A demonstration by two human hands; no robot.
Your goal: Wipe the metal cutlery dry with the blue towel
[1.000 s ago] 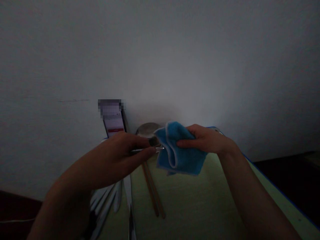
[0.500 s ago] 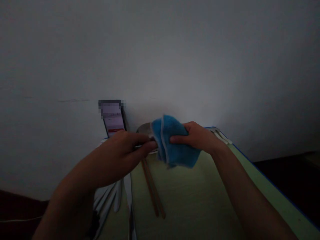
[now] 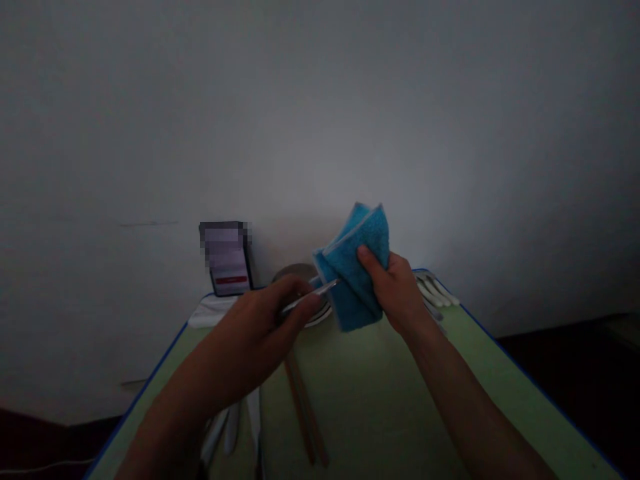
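Note:
My left hand (image 3: 265, 327) is closed on a slim metal utensil (image 3: 326, 288), held level between thumb and fingers. Its far end meets the folded blue cloth (image 3: 355, 293), and which kind of utensil it is cannot be made out. My right hand (image 3: 400, 293) grips the cloth, thumb on the near face and the other fingers mostly hidden behind it. Behind the left fingertips and the cloth stands a round metal dish (image 3: 295, 270), partly covered. A pair of brown chopsticks (image 3: 303, 413) lies below the hands on the green table (image 3: 380, 407).
A phone (image 3: 230, 263) leans against the wall at the back left, beside a folded white cloth (image 3: 210, 312). A knife (image 3: 255, 413) and several pale-handled utensils (image 3: 231, 430) lie left of the chopsticks. More pale-handled cutlery (image 3: 436, 290) lies at the back right near the table's blue edge.
The blue cloth has swung up and tilted in my right hand, and more of the metal utensil shows beyond my left fingers. The view has tipped slightly upward.

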